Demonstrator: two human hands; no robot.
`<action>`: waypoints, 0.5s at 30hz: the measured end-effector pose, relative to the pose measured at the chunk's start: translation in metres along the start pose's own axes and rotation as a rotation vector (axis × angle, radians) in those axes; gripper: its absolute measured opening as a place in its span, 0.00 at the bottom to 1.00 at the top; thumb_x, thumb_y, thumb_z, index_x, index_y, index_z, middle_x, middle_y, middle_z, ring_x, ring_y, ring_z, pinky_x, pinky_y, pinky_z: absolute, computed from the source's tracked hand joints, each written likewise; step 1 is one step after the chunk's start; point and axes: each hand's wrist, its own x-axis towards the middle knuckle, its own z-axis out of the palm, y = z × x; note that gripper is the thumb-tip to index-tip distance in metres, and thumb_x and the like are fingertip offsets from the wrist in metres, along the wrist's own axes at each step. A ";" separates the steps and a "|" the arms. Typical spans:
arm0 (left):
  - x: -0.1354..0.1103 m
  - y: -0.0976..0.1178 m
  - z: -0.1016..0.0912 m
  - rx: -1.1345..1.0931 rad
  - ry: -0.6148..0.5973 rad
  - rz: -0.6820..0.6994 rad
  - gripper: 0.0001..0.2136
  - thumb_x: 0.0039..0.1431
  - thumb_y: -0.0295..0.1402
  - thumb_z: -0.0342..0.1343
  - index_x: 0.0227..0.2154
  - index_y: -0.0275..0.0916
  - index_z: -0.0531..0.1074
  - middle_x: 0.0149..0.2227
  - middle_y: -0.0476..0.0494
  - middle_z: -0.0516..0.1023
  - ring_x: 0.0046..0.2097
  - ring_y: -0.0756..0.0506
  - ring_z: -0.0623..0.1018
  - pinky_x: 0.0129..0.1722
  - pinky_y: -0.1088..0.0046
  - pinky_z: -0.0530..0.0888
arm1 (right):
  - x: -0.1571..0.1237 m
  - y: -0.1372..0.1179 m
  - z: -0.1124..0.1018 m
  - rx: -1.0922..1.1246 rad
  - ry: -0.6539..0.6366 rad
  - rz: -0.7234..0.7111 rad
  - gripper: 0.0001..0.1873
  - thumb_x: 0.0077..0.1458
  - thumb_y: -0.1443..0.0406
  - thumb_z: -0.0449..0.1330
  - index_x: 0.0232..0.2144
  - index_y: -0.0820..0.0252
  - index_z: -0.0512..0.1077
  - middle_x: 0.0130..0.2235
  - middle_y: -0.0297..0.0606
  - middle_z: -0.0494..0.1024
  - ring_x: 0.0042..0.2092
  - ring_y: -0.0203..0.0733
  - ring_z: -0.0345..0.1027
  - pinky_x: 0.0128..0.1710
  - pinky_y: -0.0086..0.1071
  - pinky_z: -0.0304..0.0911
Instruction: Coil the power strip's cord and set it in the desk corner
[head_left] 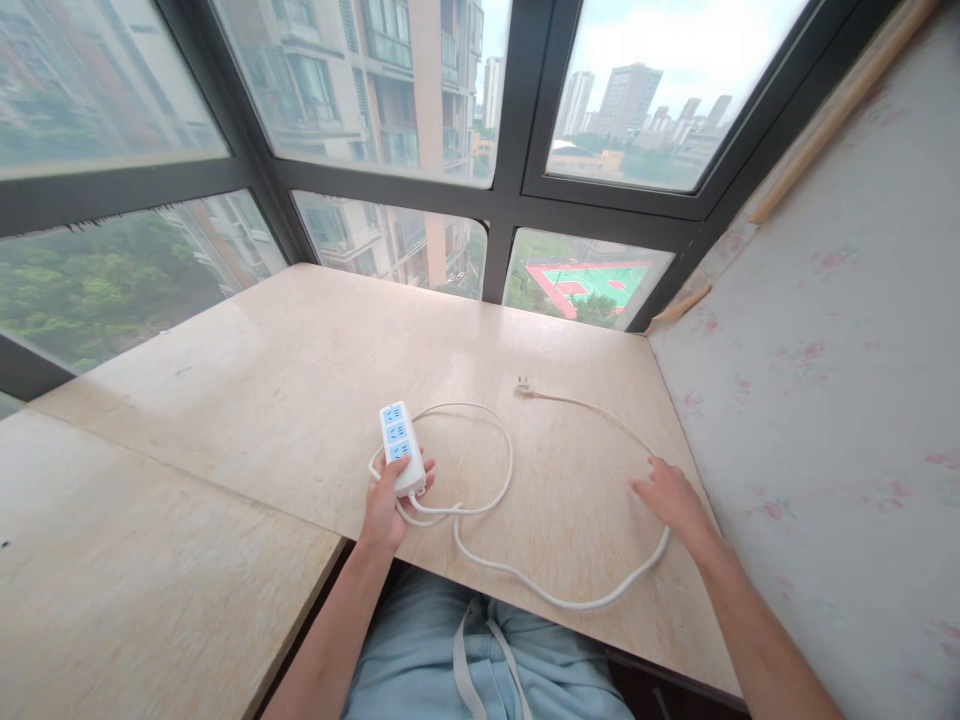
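A white power strip (pixel 417 474) with blue socket faces is held in my left hand (pixel 386 505), thumb on top and fingers wrapped beneath it. Its white cord (pixel 562 604) leaves the lower end, loops around on the stone sill and curves off to the right. Over at that side my right hand (pixel 670 500) is closed on the cord, which passes under the palm and shows again above and below it. Part of the grip is hidden by the hand itself. The plug (pixel 523 387) lies beyond, on the sill, prongs showing.
The beige stone sill (pixel 225 360) has a seam at left and a front edge by my lap. Dark window frames (pixel 506 215) with glass panes border the back and left. A flower-patterned wall (pixel 817 400) stands close on the right.
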 end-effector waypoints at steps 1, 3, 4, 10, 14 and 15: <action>0.002 0.002 0.001 0.005 0.037 0.011 0.20 0.52 0.28 0.59 0.49 0.42 0.64 0.44 0.41 0.76 0.38 0.42 0.81 0.33 0.67 0.79 | -0.007 -0.005 -0.002 0.072 -0.039 -0.049 0.27 0.52 0.61 0.57 0.52 0.72 0.67 0.44 0.55 0.73 0.45 0.52 0.70 0.45 0.40 0.62; 0.008 0.007 0.006 -0.009 0.077 0.020 0.20 0.52 0.27 0.58 0.48 0.40 0.64 0.40 0.42 0.76 0.34 0.44 0.81 0.30 0.69 0.78 | -0.030 -0.020 -0.003 0.257 -0.151 -0.202 0.28 0.50 0.56 0.60 0.50 0.67 0.70 0.47 0.52 0.73 0.45 0.50 0.69 0.47 0.39 0.63; 0.010 0.010 0.011 -0.030 0.075 0.016 0.19 0.52 0.27 0.58 0.48 0.39 0.64 0.38 0.42 0.76 0.33 0.44 0.80 0.29 0.70 0.78 | -0.045 -0.030 -0.001 0.336 -0.231 -0.292 0.28 0.48 0.55 0.61 0.49 0.64 0.71 0.49 0.50 0.72 0.46 0.49 0.69 0.47 0.40 0.63; 0.012 0.037 0.061 -0.151 -0.046 -0.088 0.17 0.53 0.27 0.52 0.46 0.31 0.66 0.35 0.38 0.76 0.28 0.47 0.78 0.26 0.74 0.76 | -0.120 -0.119 0.036 0.514 -0.519 -0.693 0.37 0.44 0.60 0.68 0.57 0.59 0.66 0.54 0.48 0.70 0.56 0.52 0.61 0.58 0.43 0.54; 0.006 0.060 0.094 -0.210 -0.121 -0.123 0.15 0.55 0.27 0.48 0.46 0.28 0.67 0.34 0.36 0.76 0.28 0.47 0.76 0.23 0.75 0.75 | -0.126 -0.165 0.055 0.602 -0.507 -0.676 0.22 0.56 0.61 0.58 0.52 0.62 0.69 0.41 0.44 0.76 0.42 0.45 0.68 0.45 0.36 0.61; 0.006 0.067 0.101 -0.224 -0.129 -0.130 0.15 0.55 0.27 0.48 0.46 0.27 0.66 0.33 0.36 0.75 0.28 0.47 0.76 0.23 0.76 0.75 | -0.124 -0.170 0.056 0.637 -0.525 -0.678 0.19 0.60 0.60 0.54 0.50 0.63 0.71 0.35 0.41 0.76 0.37 0.42 0.68 0.40 0.34 0.61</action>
